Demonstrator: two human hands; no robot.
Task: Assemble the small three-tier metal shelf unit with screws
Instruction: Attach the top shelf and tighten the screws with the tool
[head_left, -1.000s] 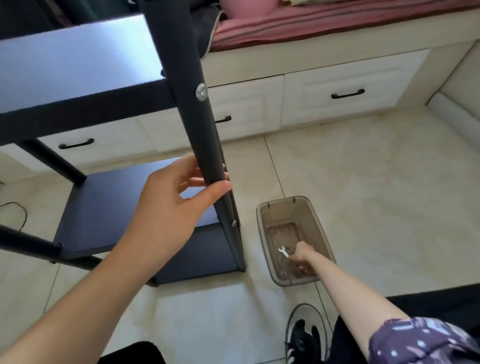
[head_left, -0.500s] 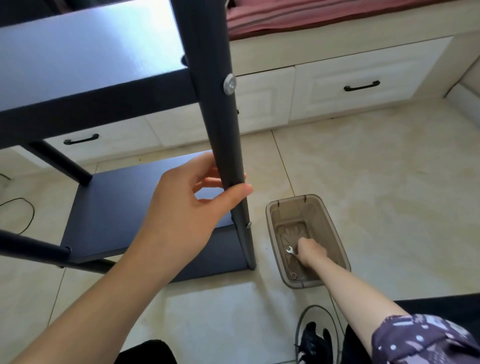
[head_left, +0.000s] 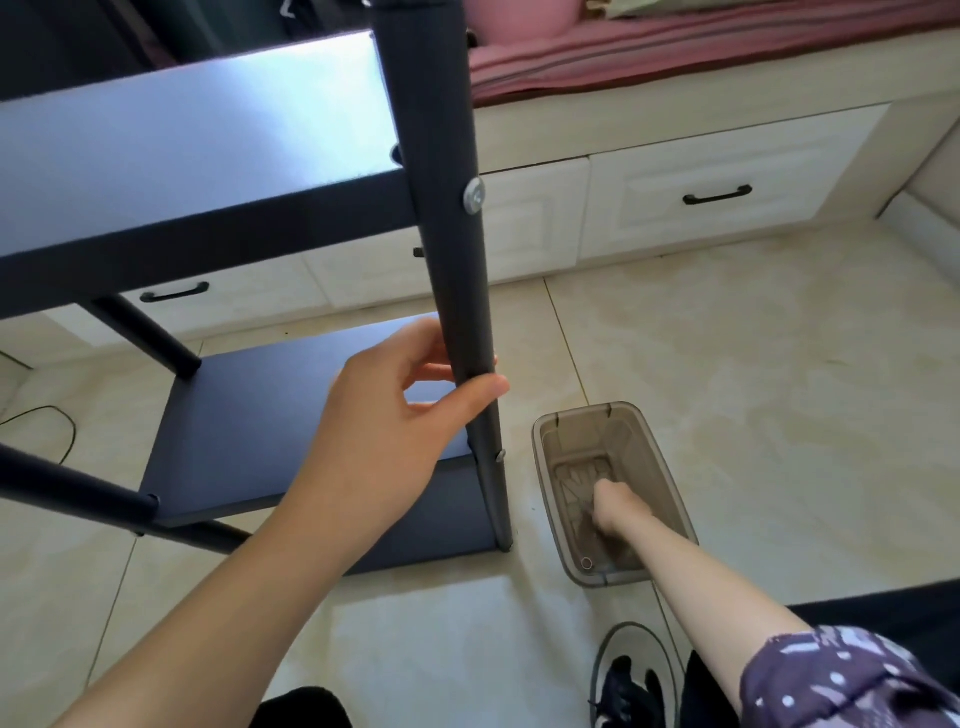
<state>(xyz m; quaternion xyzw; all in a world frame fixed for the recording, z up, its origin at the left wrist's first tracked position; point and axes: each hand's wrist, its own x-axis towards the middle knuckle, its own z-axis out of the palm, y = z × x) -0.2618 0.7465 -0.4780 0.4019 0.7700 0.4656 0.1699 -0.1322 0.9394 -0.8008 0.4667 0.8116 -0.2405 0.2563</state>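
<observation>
Shelf unit of dark metal (head_left: 249, 431) stands on the floor; your left hand (head_left: 384, 431) clasps its front post (head_left: 457, 291), your right hand (head_left: 613, 506), clenching unclear, reaches into the brown plastic bin (head_left: 670, 499) beside it.

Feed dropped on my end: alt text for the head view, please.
Left hand grips the dark shelf's front post, which carries a silver screw. Right hand reaches into a clear bin on the tile floor beside it.
</observation>
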